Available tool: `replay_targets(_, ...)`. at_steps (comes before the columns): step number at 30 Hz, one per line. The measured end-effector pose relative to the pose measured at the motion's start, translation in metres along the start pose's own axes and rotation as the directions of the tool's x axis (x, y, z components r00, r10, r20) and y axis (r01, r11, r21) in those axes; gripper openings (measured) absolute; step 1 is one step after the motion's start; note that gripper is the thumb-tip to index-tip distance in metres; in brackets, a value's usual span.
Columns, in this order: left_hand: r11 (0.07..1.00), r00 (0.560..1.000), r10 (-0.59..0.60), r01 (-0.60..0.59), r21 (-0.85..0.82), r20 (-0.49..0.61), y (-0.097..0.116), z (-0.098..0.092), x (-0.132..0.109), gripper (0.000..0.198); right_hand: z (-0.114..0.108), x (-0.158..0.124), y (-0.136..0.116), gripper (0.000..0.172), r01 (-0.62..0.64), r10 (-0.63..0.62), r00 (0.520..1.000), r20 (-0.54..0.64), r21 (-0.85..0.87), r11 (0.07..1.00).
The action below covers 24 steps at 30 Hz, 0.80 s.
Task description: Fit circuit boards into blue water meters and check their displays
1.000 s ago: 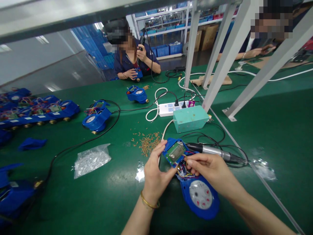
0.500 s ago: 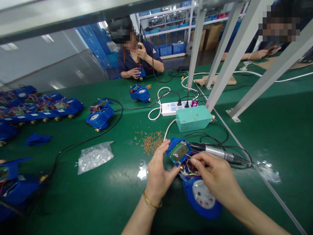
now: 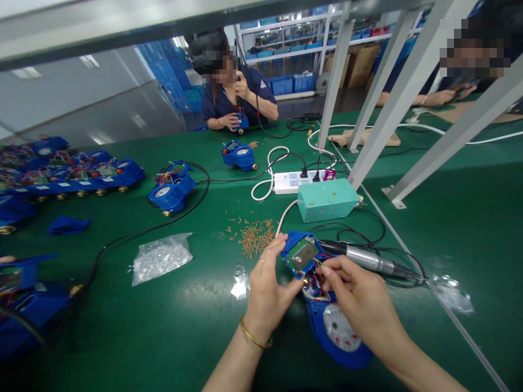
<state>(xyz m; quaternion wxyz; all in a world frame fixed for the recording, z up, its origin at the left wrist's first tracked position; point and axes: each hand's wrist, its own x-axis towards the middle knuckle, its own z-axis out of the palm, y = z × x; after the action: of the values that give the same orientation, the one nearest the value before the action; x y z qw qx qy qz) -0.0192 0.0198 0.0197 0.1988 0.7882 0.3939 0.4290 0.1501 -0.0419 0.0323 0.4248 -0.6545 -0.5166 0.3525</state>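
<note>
A blue meter [image 3: 341,332] lies in front of me, its round dial toward the lower right and coloured wires showing in its open middle. At its upper end sits a green circuit board with a grey display [image 3: 303,255]. My left hand [image 3: 269,286] grips that upper housing between thumb and fingers, at its left side. The fingertips of my right hand [image 3: 355,288] are pinched on thin wires [image 3: 318,269] just right of the display. An electric screwdriver [image 3: 370,258] lies behind my right hand.
Small brass screws [image 3: 257,237] lie beyond my left hand, with a clear bag [image 3: 162,257] further left. A teal box [image 3: 328,200] and a white power strip [image 3: 286,183] stand behind. More blue meters [image 3: 171,190] fill the left. A person [image 3: 241,92] sits opposite.
My right fingertips have shifted slightly at the wires, which look rearranged beside the display. My left hand keeps its hold. The whole view has shifted a little.
</note>
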Motion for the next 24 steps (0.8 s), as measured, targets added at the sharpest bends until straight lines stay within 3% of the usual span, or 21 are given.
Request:
replay_targets(6, 0.999, 0.999, -0.046, 0.046, -0.028, -0.005, -0.001, 0.000, 0.000, 0.060, 0.001, 0.003, 0.003, 0.030, -0.085, 0.077, 0.996, 0.055, 0.151, 0.985)
replay_targets(18, 0.997, 0.998, -0.058, 0.058, -0.056, -0.013, -0.001, 0.000, -0.001, 0.058, -0.002, 0.009, -0.006, 0.032, -0.191, 0.179, 0.981, 0.072, 0.256, 0.947)
replay_targets(24, 1.000, 1.000, -0.001, 0.001, -0.011, -0.030, 0.001, -0.001, 0.002, 0.056, -0.005, 0.013, -0.015, 0.036, -0.245, 0.224, 0.969, 0.102, 0.299, 0.922)
